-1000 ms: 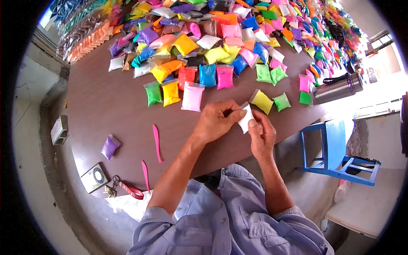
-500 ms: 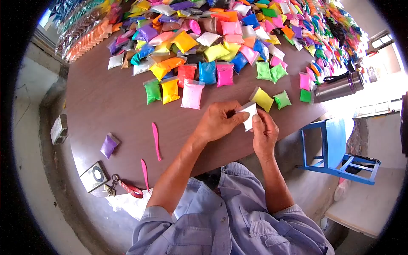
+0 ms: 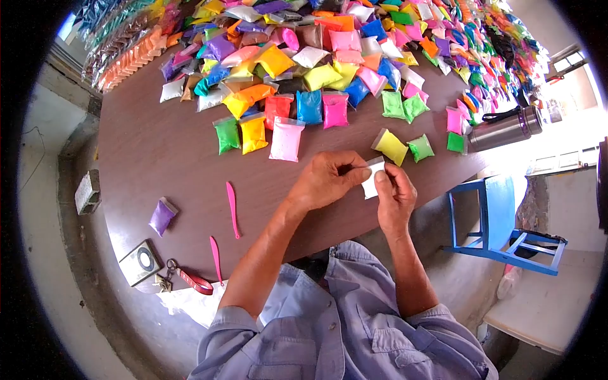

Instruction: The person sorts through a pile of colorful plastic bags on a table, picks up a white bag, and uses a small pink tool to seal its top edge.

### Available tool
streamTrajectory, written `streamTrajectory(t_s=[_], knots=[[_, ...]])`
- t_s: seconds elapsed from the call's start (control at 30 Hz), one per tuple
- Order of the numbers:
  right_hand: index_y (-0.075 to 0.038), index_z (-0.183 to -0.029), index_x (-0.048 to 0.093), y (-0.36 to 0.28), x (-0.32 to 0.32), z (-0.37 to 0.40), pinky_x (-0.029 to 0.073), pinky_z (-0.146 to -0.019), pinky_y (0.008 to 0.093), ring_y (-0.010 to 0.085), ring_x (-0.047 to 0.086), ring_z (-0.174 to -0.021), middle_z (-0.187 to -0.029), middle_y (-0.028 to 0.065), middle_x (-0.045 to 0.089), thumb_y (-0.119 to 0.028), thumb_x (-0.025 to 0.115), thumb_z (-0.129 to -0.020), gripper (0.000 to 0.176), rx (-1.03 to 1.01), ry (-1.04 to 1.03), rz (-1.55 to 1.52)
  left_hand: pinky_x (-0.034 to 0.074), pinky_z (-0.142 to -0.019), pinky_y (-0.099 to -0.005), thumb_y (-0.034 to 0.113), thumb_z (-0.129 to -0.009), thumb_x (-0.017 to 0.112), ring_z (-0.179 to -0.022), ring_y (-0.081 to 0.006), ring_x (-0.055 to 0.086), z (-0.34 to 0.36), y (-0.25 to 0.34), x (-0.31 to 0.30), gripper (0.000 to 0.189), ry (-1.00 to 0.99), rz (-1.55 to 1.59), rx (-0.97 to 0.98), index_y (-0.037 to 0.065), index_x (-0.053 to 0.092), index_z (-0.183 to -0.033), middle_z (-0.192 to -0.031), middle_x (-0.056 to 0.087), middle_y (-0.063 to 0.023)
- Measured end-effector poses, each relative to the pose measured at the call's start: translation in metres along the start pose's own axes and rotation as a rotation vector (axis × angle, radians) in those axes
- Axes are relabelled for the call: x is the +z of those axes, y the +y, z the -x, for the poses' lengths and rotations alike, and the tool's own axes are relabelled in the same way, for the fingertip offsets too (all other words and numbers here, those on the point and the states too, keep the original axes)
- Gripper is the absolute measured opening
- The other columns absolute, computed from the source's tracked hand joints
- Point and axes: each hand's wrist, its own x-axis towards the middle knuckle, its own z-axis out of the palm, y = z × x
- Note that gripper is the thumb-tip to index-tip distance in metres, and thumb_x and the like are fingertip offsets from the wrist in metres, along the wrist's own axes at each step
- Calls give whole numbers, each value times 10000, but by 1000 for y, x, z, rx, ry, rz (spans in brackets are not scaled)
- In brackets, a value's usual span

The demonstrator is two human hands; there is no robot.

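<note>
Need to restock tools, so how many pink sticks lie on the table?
2. One pink stick lies on the table left of the left hand; the other sits nearer the table edge, beside the keys. More may be hidden under the packets.

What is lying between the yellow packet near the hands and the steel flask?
A light green packet and a darker green packet lie there, shown in the head view.

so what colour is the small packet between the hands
White. The packet shows best in the head view.
</note>
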Motion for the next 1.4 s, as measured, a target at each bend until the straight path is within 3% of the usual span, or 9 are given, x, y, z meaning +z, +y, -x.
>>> streamTrajectory(t_s=[0.33,0.77,0.87,1.0,1.07,1.13,1.2,1.23,1.4], knots=[[-4,-1091,708,0,0,-2,446,-661,200,25,547,-788,-900,-47,648,-98,674,-1019,123,-81,61,67,510,-655,-294,215,-907,809,-754,-98,612,4,19,5,242,-12,-104,-16,31,754,-1055,-841,708,-47],[2,-1115,696,-9,-5,-2,465,-771,268,71,559,-870,-947,-8,659,-251,658,-1039,267,10,-47,50,516,-649,-331,236,-870,826,-724,-124,630,3,12,2,276,-16,-60,-63,37,755,-1048,-808,712,-84],[11,-1103,700,2,-10,1,456,-758,252,70,555,-864,-953,-15,655,-207,667,-1033,231,-31,-28,9,515,-650,-327,237,-868,824,-729,-121,633,3,10,6,280,-24,-124,4,22,750,-1031,-807,707,-80],[21,-1091,698,9,-6,0,454,-750,230,57,550,-870,-953,-33,646,-148,685,-1023,183,6,168,-164,515,-647,-330,272,-871,822,-726,-123,631,0,-3,18,334,-7,72,89,4,739,-1052,-801,698,-71],[20,-1093,700,11,-6,1,462,-749,235,59,553,-874,-954,-34,646,-169,690,-1026,201,-12,140,-142,514,-645,-331,279,-870,823,-721,-121,626,1,6,16,353,-7,73,112,1,737,-1070,-800,696,-69],[14,-1097,690,5,-4,1,451,-737,233,53,540,-857,-931,-42,630,-193,672,-1038,216,-19,141,-99,509,-644,-327,270,-859,837,-719,-109,610,6,29,9,365,-46,-71,-33,17,738,-1101,-810,700,-56],[0,-1090,677,-4,-4,1,435,-722,232,51,522,-836,-900,-41,610,-221,652,-1043,227,11,31,-109,502,-637,-323,243,-863,832,-715,-98,591,6,20,11,334,-38,-29,-18,23,744,-1099,-806,696,-50],[-13,-1085,665,-7,-9,-1,420,-704,238,54,506,-817,-887,-33,597,-258,642,-1036,251,-3,-53,64,499,-638,-321,238,-868,828,-715,-94,584,5,21,9,323,-19,-63,-13,22,744,-1093,-802,692,-49],[-14,-1044,689,-12,-13,-3,408,-669,254,63,496,-783,-852,-40,560,-286,681,-1016,274,43,-119,103,495,-650,-310,162,-869,829,-730,-83,564,5,15,7,264,-25,-97,-51,17,734,-1069,-804,687,-43]])
